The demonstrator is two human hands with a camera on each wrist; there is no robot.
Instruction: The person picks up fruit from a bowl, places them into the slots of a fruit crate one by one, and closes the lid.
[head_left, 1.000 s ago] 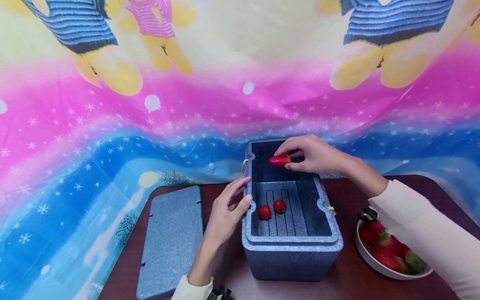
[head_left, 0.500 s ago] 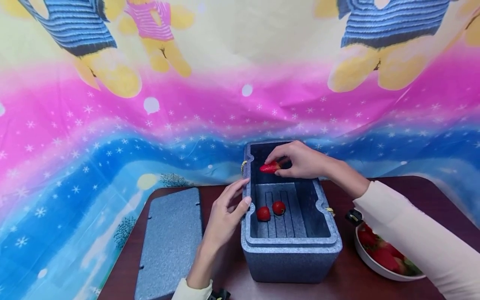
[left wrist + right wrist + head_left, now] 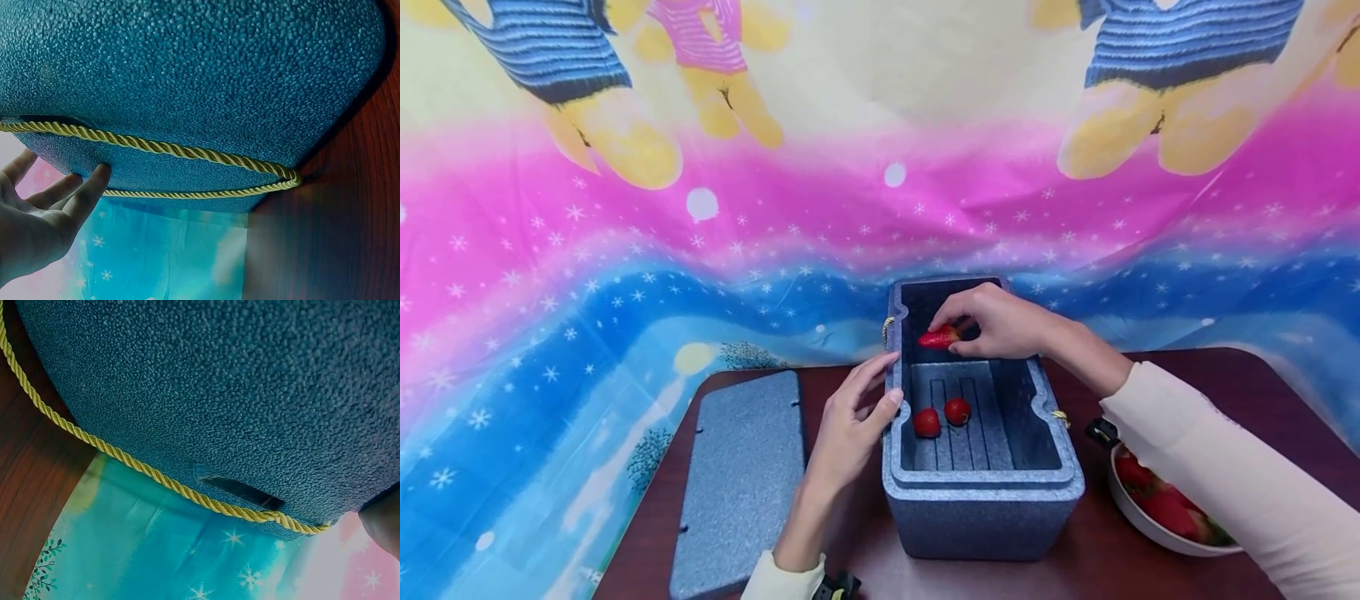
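My right hand (image 3: 996, 321) pinches a red strawberry (image 3: 935, 337) between fingers and thumb. It holds the fruit over the far half of a deep grey foam box (image 3: 985, 480), just below rim level. Two more strawberries lie on the box's grooved floor, one strawberry (image 3: 927, 422) nearer the left wall and another strawberry (image 3: 957, 411) beside it. My left hand (image 3: 848, 429) rests against the box's left rim, thumb and fingertips touching it. In the left wrist view, the fingers (image 3: 90, 194) are extended against the foam side, below a gold cord (image 3: 169, 148).
A grey foam lid (image 3: 741, 483) lies flat on the dark wooden table (image 3: 1210, 375), left of the box. To the right stands a white bowl (image 3: 1138, 525) of strawberries, partly covered by the right sleeve (image 3: 1210, 467). A patterned cloth (image 3: 820, 208) hangs behind the table.
My right hand has moved left and slightly down with the strawberry, deeper over the box, then stayed nearly still. The left hand has kept its place at the rim.
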